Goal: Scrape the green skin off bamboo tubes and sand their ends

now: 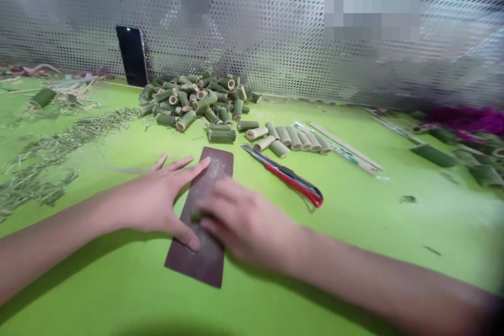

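Working on the green table (137,278), the left hand (155,202) spread over one dark sheet (197,194), grip released; its thumb and forefinger pinned the sheet. The right hand (252,218) bent over the sheet's middle, grip grasping a small green piece (196,215), blurred and mostly covered by the fingers. Step in hand, by judgement: rubbing the piece on the sheet, probably abrasive; pale dust marked its face. Next move judged to call for a firmly pinned sheet, even pressure, and left fingers clear of the stroke.

Counts, largest first. Pile (197,100) of cut green bamboo: one, beyond the hands, its lengths too overlapped to count. Sheet: one. Phone (133,58): one, upright at the back by the pile's left end. Knife (285,176): one, blade out, tip just beside the sheet's far right corner. Pale lengths (293,137): nine, beyond the knife. Loose green lengths (221,137): apparently three, between pile and sheet. Held piece: one.
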`<state>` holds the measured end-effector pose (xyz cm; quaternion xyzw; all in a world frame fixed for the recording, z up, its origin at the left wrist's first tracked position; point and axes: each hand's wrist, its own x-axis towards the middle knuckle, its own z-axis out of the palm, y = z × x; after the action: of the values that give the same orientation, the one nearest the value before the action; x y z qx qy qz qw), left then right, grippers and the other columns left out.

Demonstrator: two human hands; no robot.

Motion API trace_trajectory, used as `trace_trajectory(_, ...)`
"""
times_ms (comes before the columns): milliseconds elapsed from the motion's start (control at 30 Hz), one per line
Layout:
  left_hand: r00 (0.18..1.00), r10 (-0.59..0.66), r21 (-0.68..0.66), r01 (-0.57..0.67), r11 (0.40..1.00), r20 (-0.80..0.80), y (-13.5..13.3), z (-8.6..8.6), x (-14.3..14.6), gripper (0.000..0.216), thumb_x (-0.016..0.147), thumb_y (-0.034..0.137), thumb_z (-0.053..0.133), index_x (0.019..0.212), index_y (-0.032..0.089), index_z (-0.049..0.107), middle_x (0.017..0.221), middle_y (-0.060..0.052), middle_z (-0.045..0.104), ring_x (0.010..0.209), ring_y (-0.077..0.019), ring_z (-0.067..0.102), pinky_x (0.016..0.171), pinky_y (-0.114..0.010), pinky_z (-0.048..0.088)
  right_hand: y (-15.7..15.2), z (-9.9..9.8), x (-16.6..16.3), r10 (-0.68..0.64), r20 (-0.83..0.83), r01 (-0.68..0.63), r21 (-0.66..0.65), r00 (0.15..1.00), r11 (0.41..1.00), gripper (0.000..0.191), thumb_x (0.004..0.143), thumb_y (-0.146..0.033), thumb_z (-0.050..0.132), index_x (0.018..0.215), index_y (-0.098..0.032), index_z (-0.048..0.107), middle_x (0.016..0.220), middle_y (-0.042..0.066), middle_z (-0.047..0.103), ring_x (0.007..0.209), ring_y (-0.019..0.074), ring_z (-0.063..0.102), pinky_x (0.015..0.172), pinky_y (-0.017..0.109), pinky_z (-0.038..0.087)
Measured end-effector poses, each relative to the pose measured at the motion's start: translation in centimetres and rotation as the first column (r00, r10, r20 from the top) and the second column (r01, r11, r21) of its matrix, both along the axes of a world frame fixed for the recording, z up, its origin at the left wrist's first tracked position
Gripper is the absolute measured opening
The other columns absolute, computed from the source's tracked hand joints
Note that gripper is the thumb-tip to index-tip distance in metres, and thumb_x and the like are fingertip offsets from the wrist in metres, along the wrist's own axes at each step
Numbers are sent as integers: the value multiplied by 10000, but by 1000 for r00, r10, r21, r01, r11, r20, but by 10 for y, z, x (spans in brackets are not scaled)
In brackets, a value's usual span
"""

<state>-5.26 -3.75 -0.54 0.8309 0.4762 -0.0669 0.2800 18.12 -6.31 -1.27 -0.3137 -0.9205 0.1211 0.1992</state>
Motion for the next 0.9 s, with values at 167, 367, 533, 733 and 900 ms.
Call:
trace_trajectory(167,1000,2,-49,-3,999,-17,-2,6,4,1479,526,887,781,1641,419,-71,1736,-47,-55,1532,-519,-100,1181,-796,205,1,2,-1,-133,16,132,45,991,990,167,1016,-204,583,1018,-159,743,963,105,702,885,233,659,847,447,607)
trace_trajectory(367,1000,-8,-65,7,998,-24,-4,6,4,1492,529,857,801,1638,412,-92,1729,-26,-67,1538,-503,-103,1187,-788,205,-1,4,-4,-65,38,62,68,997,996,149,1006,-173,588,1002,-164,737,948,94,705,875,226,661,825,420,605)
trace_trajectory(533,1000,-23,-52,24,998,18,-3,4,3,1495,517,865,803,1650,390,-49,1733,-60,-46,1538,-510,-94,1193,-777,211,-4,6,-6,-19,40,20,-5,999,1000,149,1009,-233,619,1052,-161,742,977,98,707,907,227,667,848,413,608)
trace_trajectory(733,1000,-31,-52,31,998,2,-4,4,5,1502,516,872,798,1641,400,-79,1733,-54,-64,1539,-495,-123,1202,-776,169,-3,4,-5,50,41,-50,-2,998,999,115,986,-210,651,1047,-168,739,1013,91,710,957,231,672,908,418,600)
trace_trajectory(900,1000,-22,-69,22,997,-3,-4,6,5,1509,507,868,803,1638,408,-83,1731,-43,-74,1535,-505,-119,1188,-794,166,-2,4,-4,22,15,-23,33,1000,999,130,994,-215,638,1072,-165,728,1012,98,699,1005,246,662,931,448,588)
